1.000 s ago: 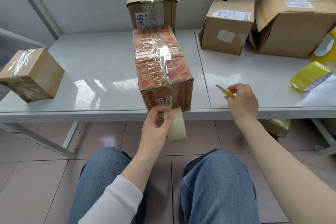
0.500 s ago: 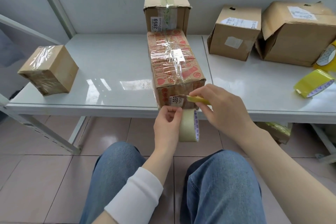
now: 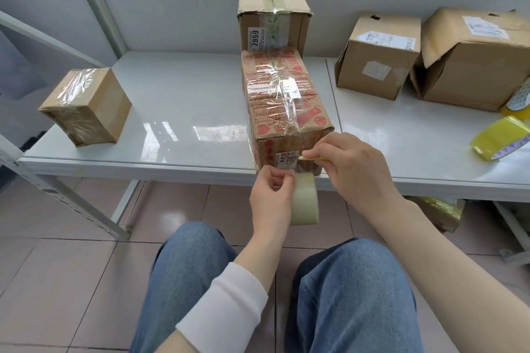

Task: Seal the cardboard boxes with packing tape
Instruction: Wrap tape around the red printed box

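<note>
A long cardboard box printed in red and wrapped in glossy clear tape (image 3: 284, 100) lies lengthwise on the white table (image 3: 186, 112), its near end flush with the table's front edge. Just below that end, the left hand (image 3: 271, 195) pinches a pale, translucent roll of packing tape (image 3: 305, 200) between curled fingers and thumb, holding the roll on edge in front of the table's rim. The right hand (image 3: 352, 166) is closed round a slim yellow cutter (image 3: 311, 157), whose tip sits against the box's near face, beside a small white label. Whether a strip of tape runs from the roll to the box cannot be told. Directly behind the printed box stands a taller brown carton with a white label reading 2859 (image 3: 272, 17). A small brown taped cube box (image 3: 86, 106) sits near the table's left end, well apart. To the right stand a medium brown box with paper labels (image 3: 375, 54) and a large brown box with a loose flap (image 3: 476, 57), with a yellow roll of tape (image 3: 499, 137) lying near the right edge. Knees in blue jeans (image 3: 352, 295) fill the foreground.
</note>
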Demonstrator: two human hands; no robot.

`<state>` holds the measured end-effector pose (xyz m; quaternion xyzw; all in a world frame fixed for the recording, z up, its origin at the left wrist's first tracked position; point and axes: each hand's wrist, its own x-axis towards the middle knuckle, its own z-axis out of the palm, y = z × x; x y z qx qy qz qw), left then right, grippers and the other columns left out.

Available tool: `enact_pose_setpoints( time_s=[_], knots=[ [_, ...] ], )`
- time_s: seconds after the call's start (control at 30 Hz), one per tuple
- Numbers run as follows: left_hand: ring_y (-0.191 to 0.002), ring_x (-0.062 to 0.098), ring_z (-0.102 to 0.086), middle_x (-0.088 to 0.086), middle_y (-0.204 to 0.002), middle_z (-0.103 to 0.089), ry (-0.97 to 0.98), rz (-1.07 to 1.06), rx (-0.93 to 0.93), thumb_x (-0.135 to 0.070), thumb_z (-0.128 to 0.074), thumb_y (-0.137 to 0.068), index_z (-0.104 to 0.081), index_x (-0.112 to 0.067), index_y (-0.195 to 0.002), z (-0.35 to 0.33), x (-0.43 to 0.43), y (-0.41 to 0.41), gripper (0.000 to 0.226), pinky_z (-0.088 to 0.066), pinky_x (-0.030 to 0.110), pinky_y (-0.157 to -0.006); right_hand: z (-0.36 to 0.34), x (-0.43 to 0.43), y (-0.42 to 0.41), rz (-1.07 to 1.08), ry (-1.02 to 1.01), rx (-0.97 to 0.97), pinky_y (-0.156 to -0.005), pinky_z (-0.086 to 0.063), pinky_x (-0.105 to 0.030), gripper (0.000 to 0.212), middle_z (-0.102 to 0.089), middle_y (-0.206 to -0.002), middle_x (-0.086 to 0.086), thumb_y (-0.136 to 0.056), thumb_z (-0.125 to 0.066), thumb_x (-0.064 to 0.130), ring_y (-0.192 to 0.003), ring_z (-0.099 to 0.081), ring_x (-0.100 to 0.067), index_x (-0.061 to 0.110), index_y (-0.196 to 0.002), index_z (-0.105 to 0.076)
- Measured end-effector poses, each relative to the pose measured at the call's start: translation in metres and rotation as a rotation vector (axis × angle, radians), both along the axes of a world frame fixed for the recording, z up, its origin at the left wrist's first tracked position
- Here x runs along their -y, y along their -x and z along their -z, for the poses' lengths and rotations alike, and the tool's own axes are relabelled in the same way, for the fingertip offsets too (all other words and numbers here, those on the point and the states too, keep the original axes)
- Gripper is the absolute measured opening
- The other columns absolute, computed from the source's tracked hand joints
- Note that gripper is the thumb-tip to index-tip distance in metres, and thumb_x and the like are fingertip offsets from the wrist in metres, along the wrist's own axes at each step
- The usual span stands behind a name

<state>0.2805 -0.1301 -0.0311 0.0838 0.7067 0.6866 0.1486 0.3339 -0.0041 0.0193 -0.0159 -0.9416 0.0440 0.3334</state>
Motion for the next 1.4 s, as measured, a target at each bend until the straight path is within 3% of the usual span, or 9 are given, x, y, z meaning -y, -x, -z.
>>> enact_pose_setpoints(
  time_s=[0.23, 0.4, 0.53, 0.7, 0.83, 1.03, 1.13, 1.23, 1.4],
  knots=[
    [-0.063, 0.015, -0.044, 0.002, -0.066, -0.052, -0.015, -0.009, 0.022, -0.023, -0.061, -0.086, -0.052, -0.022, -0.07, 0.0, -0.002, 0.001, 0.018, -0.036, 0.032, -0.063, 0.004, -0.003, 0.008, 0.005, -0.022, 0.026, -0.046, -0.047, -0.026, 0.015, -0.067, -0.074, -0.004, -0.069, -0.071, 0.005, -0.062, -0.061, -0.027, 0.015, -0.079, -0.074],
    [-0.064, 0.015, -0.046, 0.002, -0.068, -0.055, -0.008, 0.007, 0.018, -0.023, -0.061, -0.089, -0.054, -0.023, -0.069, 0.003, 0.002, 0.001, 0.021, -0.037, 0.033, -0.063, 0.004, -0.006, -0.001, 0.016, -0.019, 0.023, -0.043, -0.043, -0.025, 0.016, -0.067, -0.073, -0.001, -0.08, -0.058, 0.018, -0.06, -0.06, -0.025, 0.016, -0.078, -0.074],
    [-0.062, 0.01, -0.044, -0.003, -0.066, -0.053, 0.011, 0.021, -0.023, -0.022, -0.06, -0.091, -0.054, -0.019, -0.073, 0.001, 0.007, -0.001, 0.019, -0.036, 0.026, -0.063, 0.011, -0.02, -0.012, 0.123, -0.024, 0.12, -0.044, -0.038, -0.022, 0.019, -0.066, -0.071, -0.002, -0.067, -0.079, 0.001, -0.057, -0.059, -0.025, 0.015, -0.078, -0.074],
    [-0.064, 0.004, -0.048, -0.009, -0.068, -0.057, 0.039, 0.06, -0.105, -0.023, -0.061, -0.09, -0.057, -0.019, -0.076, -0.001, 0.015, -0.004, 0.015, -0.037, 0.017, -0.061, 0.012, -0.026, -0.03, 0.134, 0.241, 0.191, -0.048, -0.039, -0.019, 0.016, -0.067, -0.082, 0.004, -0.076, -0.074, 0.007, -0.063, -0.059, -0.017, 0.018, -0.088, -0.072],
    [-0.064, 0.008, -0.048, -0.006, -0.067, -0.056, 0.117, 0.136, -0.041, -0.019, -0.06, -0.09, -0.053, -0.019, -0.07, 0.011, 0.024, -0.012, 0.021, -0.038, 0.022, -0.062, 0.01, -0.017, -0.036, 0.118, 0.599, 0.194, -0.061, -0.041, -0.012, 0.019, -0.059, -0.085, 0.017, -0.083, -0.067, 0.011, -0.071, -0.058, -0.006, 0.025, -0.094, -0.062],
    [-0.069, 0.004, -0.053, -0.012, -0.071, -0.06, 0.009, 0.213, -0.1, -0.019, -0.062, -0.09, -0.058, -0.023, -0.075, -0.011, 0.026, -0.014, 0.016, -0.042, 0.022, -0.065, -0.011, 0.0, -0.035, 0.048, 1.181, 0.2, -0.061, -0.044, -0.015, 0.011, -0.061, -0.095, 0.009, -0.087, -0.058, 0.028, -0.077, -0.061, -0.002, 0.033, -0.096, -0.054],
    [-0.067, 0.001, -0.053, -0.016, -0.068, -0.057, -0.032, 0.27, -0.199, -0.02, -0.062, -0.09, -0.059, -0.026, -0.076, -0.034, 0.019, -0.013, 0.015, -0.042, 0.016, -0.064, -0.029, 0.01, -0.033, -0.004, 1.2, 0.228, -0.065, -0.046, -0.015, 0.033, -0.061, -0.1, 0.012, -0.068, -0.058, 0.048, -0.089, -0.059, -0.005, 0.036, -0.099, -0.053],
    [-0.066, 0.002, -0.053, -0.015, -0.067, -0.057, -0.022, 0.311, -0.275, -0.021, -0.063, -0.089, -0.058, -0.028, -0.076, -0.047, 0.011, -0.014, 0.016, -0.043, 0.018, -0.063, -0.043, 0.014, -0.033, -0.013, 1.125, 0.227, -0.074, -0.049, -0.016, 0.043, -0.06, -0.1, 0.014, -0.06, -0.064, 0.052, -0.09, -0.058, -0.003, 0.038, -0.1, -0.054],
    [-0.065, 0.003, -0.054, -0.015, -0.068, -0.058, -0.049, 0.353, -0.27, -0.02, -0.064, -0.089, -0.06, -0.025, -0.077, -0.054, -0.005, -0.022, 0.014, -0.043, 0.023, -0.064, -0.048, 0.002, -0.038, 0.024, 1.057, 0.147, -0.053, -0.044, -0.011, 0.018, -0.063, -0.083, 0.01, -0.079, -0.071, 0.02, -0.063, -0.055, 0.002, 0.033, -0.088, -0.061]
  ],
)
